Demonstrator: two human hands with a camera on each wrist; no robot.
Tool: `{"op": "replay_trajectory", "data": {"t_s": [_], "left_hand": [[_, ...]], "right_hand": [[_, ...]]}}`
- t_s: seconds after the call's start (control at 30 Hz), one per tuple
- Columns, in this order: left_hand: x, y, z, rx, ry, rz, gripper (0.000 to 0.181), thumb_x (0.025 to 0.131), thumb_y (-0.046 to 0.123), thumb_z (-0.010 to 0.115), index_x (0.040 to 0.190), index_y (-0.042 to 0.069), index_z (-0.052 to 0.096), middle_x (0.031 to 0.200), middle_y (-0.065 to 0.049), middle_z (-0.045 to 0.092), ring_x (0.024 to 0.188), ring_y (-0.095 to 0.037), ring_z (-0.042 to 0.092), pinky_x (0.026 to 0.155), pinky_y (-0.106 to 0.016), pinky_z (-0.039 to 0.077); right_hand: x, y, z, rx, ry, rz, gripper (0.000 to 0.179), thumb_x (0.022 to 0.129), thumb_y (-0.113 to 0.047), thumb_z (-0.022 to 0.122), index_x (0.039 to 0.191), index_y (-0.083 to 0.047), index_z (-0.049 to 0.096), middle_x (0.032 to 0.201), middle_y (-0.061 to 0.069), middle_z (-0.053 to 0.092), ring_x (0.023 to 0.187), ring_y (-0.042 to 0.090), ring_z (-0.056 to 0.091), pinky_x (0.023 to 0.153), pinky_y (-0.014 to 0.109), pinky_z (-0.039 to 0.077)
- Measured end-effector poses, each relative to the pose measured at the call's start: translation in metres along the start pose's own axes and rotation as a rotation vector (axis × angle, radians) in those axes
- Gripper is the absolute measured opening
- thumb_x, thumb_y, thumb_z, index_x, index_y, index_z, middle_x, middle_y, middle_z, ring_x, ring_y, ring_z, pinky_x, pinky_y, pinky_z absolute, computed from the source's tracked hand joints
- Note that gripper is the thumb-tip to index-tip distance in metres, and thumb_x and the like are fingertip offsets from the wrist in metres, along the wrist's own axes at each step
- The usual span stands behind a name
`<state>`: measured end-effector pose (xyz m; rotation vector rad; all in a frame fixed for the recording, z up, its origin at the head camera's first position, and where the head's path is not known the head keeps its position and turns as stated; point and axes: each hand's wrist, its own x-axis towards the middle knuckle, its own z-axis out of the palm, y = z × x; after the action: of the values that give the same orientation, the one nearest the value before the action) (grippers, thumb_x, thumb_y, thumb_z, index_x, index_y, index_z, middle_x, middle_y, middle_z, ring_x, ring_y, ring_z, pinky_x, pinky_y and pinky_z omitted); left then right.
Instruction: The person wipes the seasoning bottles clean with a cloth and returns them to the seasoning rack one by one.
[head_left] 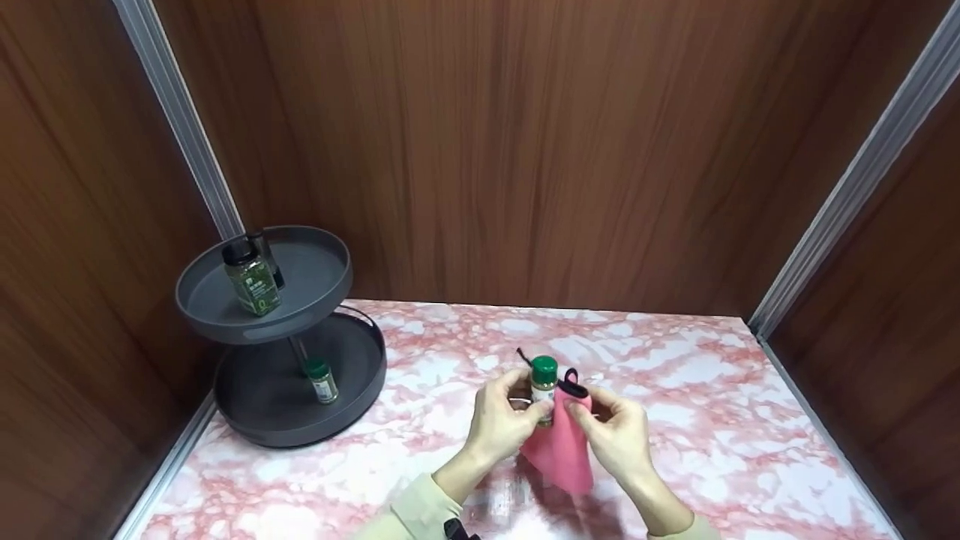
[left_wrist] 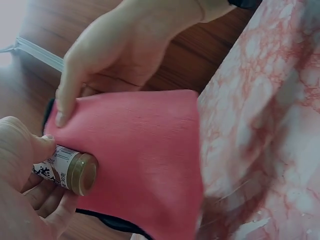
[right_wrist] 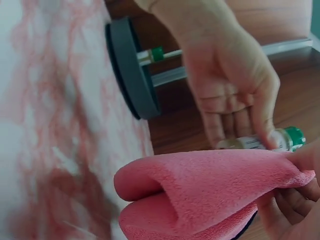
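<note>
In the head view my left hand [head_left: 496, 420] grips a small spice jar [head_left: 544, 373] with a green cap and a white label, upright above the table. The left wrist view shows the glass base of this jar [left_wrist: 84, 174] in front of a pink cloth [left_wrist: 145, 150]. My right hand [head_left: 621, 435] pinches the upper edge of the cloth [head_left: 566, 461], which has black edging and a black loop at the top. The cloth hangs down close beside the jar. Folded over, its fuzzy side [right_wrist: 200, 192] shows in the right wrist view.
At left stands a two-tier round dark grey tray [head_left: 300, 439]. Its upper tier holds a larger black-lidded jar [head_left: 259, 285] and a slim dark bottle [head_left: 271, 262]; the lower holds a green-capped jar [head_left: 322, 384]. Brown wood-look panels [head_left: 480, 150] enclose the pink marbled table [head_left: 712, 382].
</note>
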<state>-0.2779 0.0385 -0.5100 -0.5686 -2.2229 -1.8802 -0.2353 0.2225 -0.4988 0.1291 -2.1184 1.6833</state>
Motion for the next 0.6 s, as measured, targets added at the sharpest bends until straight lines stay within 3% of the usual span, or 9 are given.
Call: {"op": "replay_trajectory", "data": {"t_s": [0.1, 0.2, 0.4, 0.5, 0.6], "left_hand": [[-0.002, -0.002, 0.004, -0.009, -0.033, -0.002, 0.037, 0.09, 0.007, 0.088, 0.126, 0.006, 0.079, 0.106, -0.014, 0.085, 0.093, -0.013, 0.08, 0.086, -0.026, 0.069], [-0.004, -0.002, 0.006, -0.006, -0.051, -0.002, 0.037, 0.09, 0.007, 0.088, 0.126, 0.007, 0.079, 0.104, -0.012, 0.085, 0.089, -0.009, 0.079, 0.085, -0.026, 0.069], [-0.004, 0.0, 0.003, -0.02, -0.044, -0.003, 0.037, 0.09, 0.006, 0.087, 0.127, 0.006, 0.079, 0.104, -0.013, 0.085, 0.091, -0.009, 0.079, 0.086, -0.028, 0.069], [-0.001, 0.004, 0.001, -0.026, -0.037, 0.008, 0.038, 0.092, 0.007, 0.087, 0.128, 0.006, 0.078, 0.107, -0.015, 0.084, 0.095, -0.012, 0.08, 0.089, -0.027, 0.069], [0.002, 0.009, -0.003, -0.028, -0.023, 0.018, 0.037, 0.093, 0.009, 0.088, 0.128, 0.005, 0.078, 0.108, -0.016, 0.084, 0.098, -0.017, 0.08, 0.09, -0.027, 0.069]], "right_hand": [[0.003, -0.006, -0.004, 0.054, 0.041, -0.037, 0.021, 0.092, 0.014, 0.078, 0.114, 0.013, 0.081, 0.099, 0.027, 0.084, 0.075, 0.002, 0.075, 0.067, 0.017, 0.064], [0.007, -0.01, -0.007, 0.075, 0.068, -0.087, 0.019, 0.092, 0.017, 0.077, 0.11, 0.014, 0.081, 0.092, 0.016, 0.085, 0.074, 0.002, 0.075, 0.065, 0.016, 0.063], [0.008, -0.01, -0.006, 0.082, 0.025, -0.131, 0.017, 0.091, 0.017, 0.077, 0.107, 0.015, 0.081, 0.089, 0.003, 0.085, 0.074, 0.002, 0.075, 0.065, 0.016, 0.062], [0.006, -0.007, -0.005, 0.071, 0.005, -0.109, 0.017, 0.092, 0.016, 0.077, 0.108, 0.014, 0.081, 0.089, 0.004, 0.085, 0.073, 0.001, 0.073, 0.064, 0.016, 0.062], [0.003, -0.004, -0.004, 0.047, -0.019, -0.076, 0.021, 0.092, 0.014, 0.078, 0.112, 0.012, 0.081, 0.092, 0.015, 0.085, 0.074, 0.001, 0.073, 0.066, 0.016, 0.063]]}}
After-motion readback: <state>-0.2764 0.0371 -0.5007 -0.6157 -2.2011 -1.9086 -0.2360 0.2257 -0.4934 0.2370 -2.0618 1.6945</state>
